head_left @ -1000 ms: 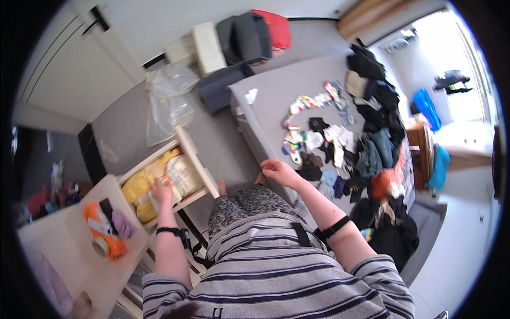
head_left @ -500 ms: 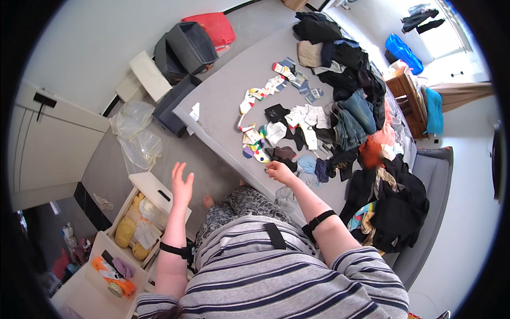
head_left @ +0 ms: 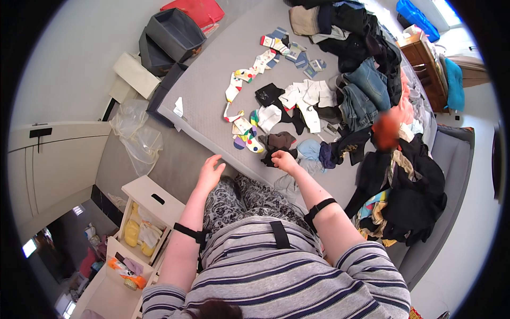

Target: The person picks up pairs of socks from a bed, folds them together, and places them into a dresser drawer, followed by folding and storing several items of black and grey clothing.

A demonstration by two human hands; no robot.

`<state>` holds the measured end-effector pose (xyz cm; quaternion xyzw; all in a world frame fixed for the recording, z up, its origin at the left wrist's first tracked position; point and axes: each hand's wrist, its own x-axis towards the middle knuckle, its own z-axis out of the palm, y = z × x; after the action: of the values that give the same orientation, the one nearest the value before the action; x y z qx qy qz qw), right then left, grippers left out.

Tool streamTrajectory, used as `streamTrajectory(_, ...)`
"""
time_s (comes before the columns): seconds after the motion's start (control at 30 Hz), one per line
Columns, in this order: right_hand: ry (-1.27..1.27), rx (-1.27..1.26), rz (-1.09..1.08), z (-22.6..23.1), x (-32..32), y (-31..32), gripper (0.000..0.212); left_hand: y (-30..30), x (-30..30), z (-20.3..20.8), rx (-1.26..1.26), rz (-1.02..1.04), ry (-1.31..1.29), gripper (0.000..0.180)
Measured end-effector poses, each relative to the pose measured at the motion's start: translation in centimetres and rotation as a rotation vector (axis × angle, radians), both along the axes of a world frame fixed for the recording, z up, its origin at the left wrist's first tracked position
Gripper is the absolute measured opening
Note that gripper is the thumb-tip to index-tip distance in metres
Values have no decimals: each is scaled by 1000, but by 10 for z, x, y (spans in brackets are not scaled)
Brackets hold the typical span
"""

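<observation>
Head view: the left hand (head_left: 210,173) is hanging open and empty, now lifted clear of the white drawer (head_left: 151,199) at near left, while the right hand (head_left: 284,159) is closing on a dark sock (head_left: 276,142) on the bed (head_left: 207,90), so sorting is carrying on among the socks.

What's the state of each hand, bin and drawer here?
left hand: open, empty, above the knee
right hand: closed on a dark sock
grey fabric bin: open, looks empty
white drawers: pulled open, holding clothes
clear plastic bags: crumpled on floor
</observation>
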<state>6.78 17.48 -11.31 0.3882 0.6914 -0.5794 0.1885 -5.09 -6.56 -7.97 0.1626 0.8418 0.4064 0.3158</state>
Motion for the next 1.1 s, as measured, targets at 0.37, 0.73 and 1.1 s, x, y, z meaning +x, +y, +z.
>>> streamTrajectory(0.37, -104, -49, -91, -9, 34, -21, 22, -1, 22, -8, -128, -70, -198, 38)
streamTrajectory(0.73, -63, 106, 134, -12, 61, -45, 23, -3, 29, -30, -339, -78, -246, 36)
streamTrajectory(1.1, -50, -3, 26, -7, 5, -65, 22, 35, 25, -5, -335, -226, 98, 33)
